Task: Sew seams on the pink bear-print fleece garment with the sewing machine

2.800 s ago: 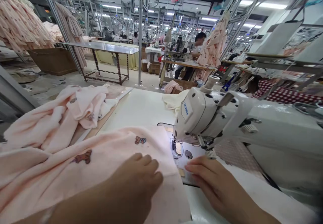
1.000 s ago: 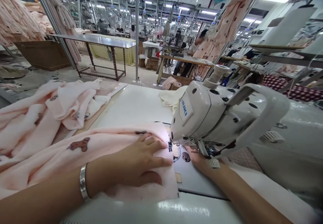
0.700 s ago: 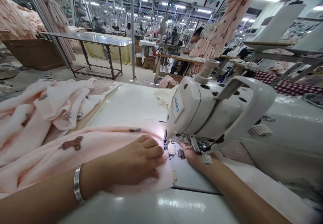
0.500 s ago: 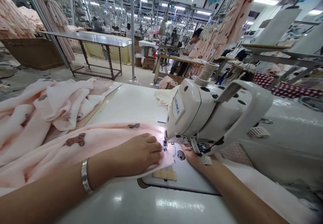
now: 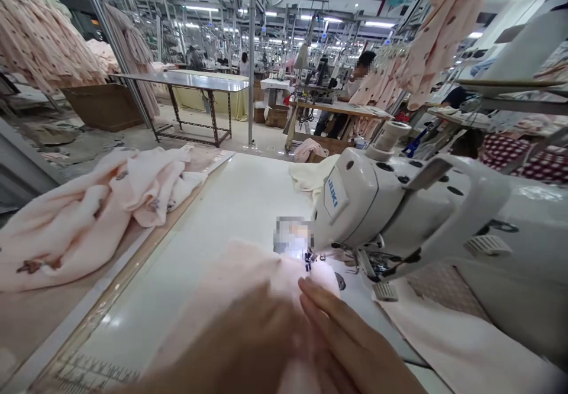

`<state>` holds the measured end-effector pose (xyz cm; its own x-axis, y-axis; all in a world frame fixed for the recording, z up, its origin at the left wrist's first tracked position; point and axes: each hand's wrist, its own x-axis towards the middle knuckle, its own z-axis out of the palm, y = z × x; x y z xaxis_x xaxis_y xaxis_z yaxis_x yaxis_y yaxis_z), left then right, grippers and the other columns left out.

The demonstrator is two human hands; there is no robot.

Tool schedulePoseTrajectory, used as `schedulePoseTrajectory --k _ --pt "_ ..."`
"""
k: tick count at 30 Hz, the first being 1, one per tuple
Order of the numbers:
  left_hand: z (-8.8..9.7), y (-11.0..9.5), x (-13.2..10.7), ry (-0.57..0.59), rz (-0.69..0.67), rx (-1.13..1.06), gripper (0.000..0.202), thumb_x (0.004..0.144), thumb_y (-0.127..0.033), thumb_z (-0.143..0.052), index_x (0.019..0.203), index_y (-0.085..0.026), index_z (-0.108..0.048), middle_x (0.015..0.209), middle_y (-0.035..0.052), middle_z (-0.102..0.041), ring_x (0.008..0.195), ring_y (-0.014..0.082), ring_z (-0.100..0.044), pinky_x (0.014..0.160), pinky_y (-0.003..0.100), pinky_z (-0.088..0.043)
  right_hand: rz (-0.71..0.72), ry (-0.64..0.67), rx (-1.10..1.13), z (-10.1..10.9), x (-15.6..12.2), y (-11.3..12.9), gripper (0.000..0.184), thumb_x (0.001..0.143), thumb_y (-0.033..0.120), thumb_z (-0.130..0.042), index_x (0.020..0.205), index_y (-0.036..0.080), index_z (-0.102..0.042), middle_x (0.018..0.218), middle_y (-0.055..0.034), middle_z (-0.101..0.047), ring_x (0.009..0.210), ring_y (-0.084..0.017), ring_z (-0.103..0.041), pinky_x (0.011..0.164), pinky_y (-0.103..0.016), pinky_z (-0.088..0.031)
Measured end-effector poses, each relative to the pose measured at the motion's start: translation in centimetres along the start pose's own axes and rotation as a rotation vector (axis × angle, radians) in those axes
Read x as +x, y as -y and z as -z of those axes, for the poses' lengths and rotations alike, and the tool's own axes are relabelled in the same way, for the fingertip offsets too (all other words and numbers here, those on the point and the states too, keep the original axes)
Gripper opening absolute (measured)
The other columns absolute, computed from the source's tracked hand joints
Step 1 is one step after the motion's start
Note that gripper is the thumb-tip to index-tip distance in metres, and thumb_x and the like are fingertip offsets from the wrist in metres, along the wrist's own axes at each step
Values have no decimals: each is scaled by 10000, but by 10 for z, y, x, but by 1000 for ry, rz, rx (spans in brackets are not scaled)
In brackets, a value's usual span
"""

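A pale pink fleece piece (image 5: 255, 264) lies bunched on the white sewing table (image 5: 231, 204), its front edge at the needle (image 5: 307, 261) of a white Juki sewing machine (image 5: 377, 204). My right hand (image 5: 341, 335) rests on this fabric just in front of the needle, fingers stretched out and close together. My left hand (image 5: 231, 346) is near the camera at the bottom, over the same fabric and smeared by motion; its fingers cannot be made out.
A heap of pink printed garments (image 5: 89, 216) covers the table's left side. Cream cloth (image 5: 310, 175) lies behind the machine, and more pink fabric (image 5: 444, 335) under its arm. A person (image 5: 355, 80) sits at a far machine; a steel table (image 5: 190, 80) and hanging garments stand beyond.
My right hand has come out from under the machine head onto the fabric in front of the needle. My left hand has drawn back toward me, and the pink piece has bunched up nearer.
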<state>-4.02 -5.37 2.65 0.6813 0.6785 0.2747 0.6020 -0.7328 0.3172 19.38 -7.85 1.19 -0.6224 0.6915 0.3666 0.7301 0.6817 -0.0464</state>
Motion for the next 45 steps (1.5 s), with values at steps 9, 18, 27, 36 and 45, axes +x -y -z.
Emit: schedulePoseTrajectory --k 9,18,27,36,45 --pt "-21 58 66 -17 94 57 55 837 -146 -546 794 -179 -557 898 34 -592 885 204 -546 840 388 -434 109 104 -256 -23 10 0 492 915 370 -452 1297 64 -504 1382 -131 -418 1228 -289 -493 897 -462 -519" --pt "-22 76 78 -132 212 127 151 804 -81 -440 716 -164 -530 794 33 -558 726 175 -538 724 362 -405 114 91 -227 -26 5 1 574 881 317 -482 1385 60 -384 1400 -117 -399 1245 -282 -478 900 -448 -529" --pt "-27 18 41 -23 -249 -15 227 922 -234 -488 1116 -127 -541 1195 99 -576 1160 248 -481 1057 426 -356 2 53 -288 -11 -5 -10 414 931 244 -413 1303 84 -500 1387 -123 -430 1235 -241 -498 919 -427 -518" --pt "-31 20 47 70 -116 -115 282 907 -339 -524 1129 -172 -574 1313 98 -498 1205 263 -454 1078 443 -363 -57 209 -316 -14 -22 -21 512 954 356 -386 1388 84 -379 1441 -116 -310 1267 -277 -444 904 -468 -522" --pt "-34 23 48 94 -132 -67 313 938 -385 -443 1164 -198 -552 1324 98 -497 1234 283 -441 1092 506 -314 -25 182 -350 -16 -23 -23 568 936 364 -423 1414 75 -322 1423 -118 -345 1248 -281 -466 867 -459 -547"
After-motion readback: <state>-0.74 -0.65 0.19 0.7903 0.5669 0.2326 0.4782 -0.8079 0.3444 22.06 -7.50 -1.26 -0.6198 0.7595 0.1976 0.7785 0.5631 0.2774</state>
